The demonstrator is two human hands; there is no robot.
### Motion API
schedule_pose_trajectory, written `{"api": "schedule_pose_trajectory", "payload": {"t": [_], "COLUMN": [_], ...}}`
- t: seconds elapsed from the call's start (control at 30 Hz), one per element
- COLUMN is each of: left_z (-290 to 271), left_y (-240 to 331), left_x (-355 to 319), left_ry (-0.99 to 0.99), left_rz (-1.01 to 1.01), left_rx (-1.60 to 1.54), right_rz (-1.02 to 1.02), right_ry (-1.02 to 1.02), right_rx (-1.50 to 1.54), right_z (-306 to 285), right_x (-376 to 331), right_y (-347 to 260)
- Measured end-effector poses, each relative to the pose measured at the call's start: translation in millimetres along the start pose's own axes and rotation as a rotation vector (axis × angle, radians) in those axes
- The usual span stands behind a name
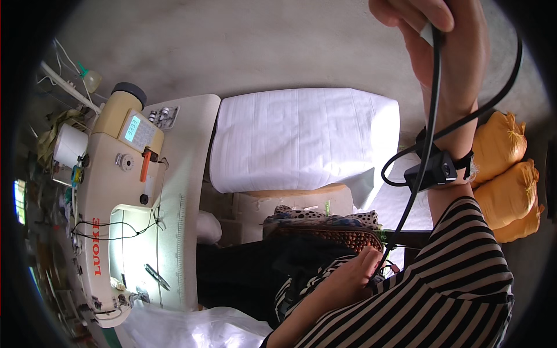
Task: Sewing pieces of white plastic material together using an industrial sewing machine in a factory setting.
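My right hand (444,40) is raised at the upper right, its fingers curled round a black cable (430,124). A small black camera (432,172) is strapped to that wrist, with a cable loop hanging beside it. The cable runs down toward my waist, where my left hand (353,270) is closed on its lower part. Some of the left fingers' grip is hidden against my striped top (458,272). Black cloth (238,261) covers my lap.
A lit sewing machine (101,191) stands at the left on its table (200,124), with dark tweezers (156,276) on its bed. A white-covered bundle (301,136) lies beyond a stool (290,203). Tied yellow sacks (507,194) rest at the right; white sheeting (191,325) lies in front.
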State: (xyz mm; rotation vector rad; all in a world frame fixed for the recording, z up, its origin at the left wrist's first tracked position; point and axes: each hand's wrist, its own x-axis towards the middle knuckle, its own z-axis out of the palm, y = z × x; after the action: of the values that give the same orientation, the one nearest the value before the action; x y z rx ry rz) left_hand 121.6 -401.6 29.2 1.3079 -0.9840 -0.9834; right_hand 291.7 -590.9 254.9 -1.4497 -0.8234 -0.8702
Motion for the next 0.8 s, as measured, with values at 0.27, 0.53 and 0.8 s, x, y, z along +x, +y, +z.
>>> {"api": "schedule_pose_trajectory", "payload": {"t": [0.27,0.53,0.8], "left_z": [-1,2,-45], "left_y": [-6,-22,-58], "left_x": [-3,-2,-86], "left_ry": [-0.077,-0.052,0.39], "left_rz": [-0.218,-0.048,-0.029], "left_rx": [-0.157,-0.255,-0.701], "right_rz": [0.078,0.48,1.339], "right_ry": [-0.013,-0.489,-1.335], "right_rx": [0.092,-0.187,-0.251], "right_z": [3,17,8], "right_x": [1,-7,-80], "right_y": [0,27,209]}}
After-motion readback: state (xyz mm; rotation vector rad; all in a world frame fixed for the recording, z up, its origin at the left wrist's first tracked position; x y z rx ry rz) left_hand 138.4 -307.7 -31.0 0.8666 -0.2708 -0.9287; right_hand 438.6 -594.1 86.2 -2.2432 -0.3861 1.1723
